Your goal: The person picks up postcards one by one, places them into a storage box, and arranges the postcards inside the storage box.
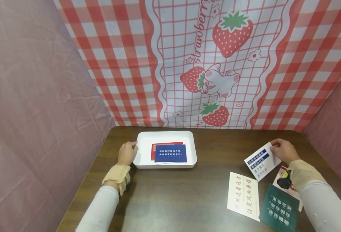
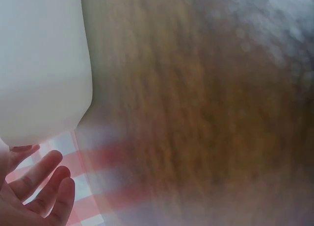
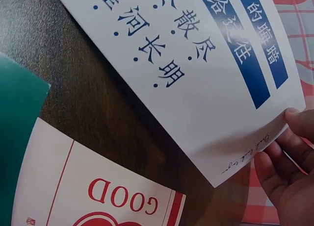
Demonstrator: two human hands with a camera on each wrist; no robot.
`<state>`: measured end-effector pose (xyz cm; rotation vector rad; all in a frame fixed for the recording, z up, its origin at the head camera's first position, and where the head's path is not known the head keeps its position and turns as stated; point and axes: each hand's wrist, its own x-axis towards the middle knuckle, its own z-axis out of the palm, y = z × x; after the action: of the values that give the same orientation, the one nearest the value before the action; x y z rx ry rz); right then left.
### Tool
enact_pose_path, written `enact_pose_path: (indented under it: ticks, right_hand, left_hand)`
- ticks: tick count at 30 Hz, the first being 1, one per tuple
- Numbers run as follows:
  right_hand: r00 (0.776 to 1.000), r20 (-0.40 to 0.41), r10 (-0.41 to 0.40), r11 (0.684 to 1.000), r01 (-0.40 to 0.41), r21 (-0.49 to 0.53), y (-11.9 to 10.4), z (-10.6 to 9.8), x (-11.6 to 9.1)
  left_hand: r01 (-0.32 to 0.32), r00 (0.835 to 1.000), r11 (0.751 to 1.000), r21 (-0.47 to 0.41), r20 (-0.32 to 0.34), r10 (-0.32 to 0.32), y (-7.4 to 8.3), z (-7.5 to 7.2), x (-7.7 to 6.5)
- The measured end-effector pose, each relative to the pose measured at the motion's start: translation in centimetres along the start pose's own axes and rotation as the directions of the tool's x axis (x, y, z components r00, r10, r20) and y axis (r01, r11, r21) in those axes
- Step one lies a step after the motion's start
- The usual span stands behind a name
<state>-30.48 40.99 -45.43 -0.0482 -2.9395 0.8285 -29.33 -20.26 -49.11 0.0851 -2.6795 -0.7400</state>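
My right hand [image 1: 283, 150] pinches a white card [image 3: 162, 88] with blue bands and blue writing between thumb and fingers at one edge. The card is tilted and raised over the table, at the right of the head view. My left hand [image 1: 127, 152] holds the left rim of a white tray [image 1: 165, 134]; in the left wrist view the other fingers [image 2: 45, 179] stand loosely bent beside the tray's corner. Inside the tray a dark blue card [image 1: 170, 154] lies over a red card [image 1: 153, 154].
Near the right forearm lie a cream card [image 1: 243, 195], a dark green card [image 1: 279, 207] and a white and red card [image 3: 98, 172] lettered GOOD, partly hidden by the wrist in the head view. A red checked strawberry cloth [image 1: 124, 64] hangs behind the brown table [image 1: 170, 196].
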Motion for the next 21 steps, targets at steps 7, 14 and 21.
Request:
enact_pose_path:
  ticks: [7, 14, 21]
  right_hand:
    - [0.999, -0.019, -0.028, 1.000, 0.028, -0.001, -0.2, -0.5, 0.2]
    - [0.999, -0.028, -0.028, 1.000, 0.028, 0.012, -0.4, -0.8, 0.2]
    - [1.000, -0.004, -0.019, 0.998, 0.019, 0.055, -0.6, -1.0, 0.4]
  left_hand:
    - [0.003, 1.000, 1.000, 0.002, 0.005, -0.003, 0.0, -0.1, -0.1]
    - [0.009, 1.000, 1.000, 0.003, 0.006, -0.009, 0.1, -0.1, -0.1]
    - [0.024, 0.999, 1.000, 0.006, 0.022, -0.024, 0.2, -0.1, -0.1]
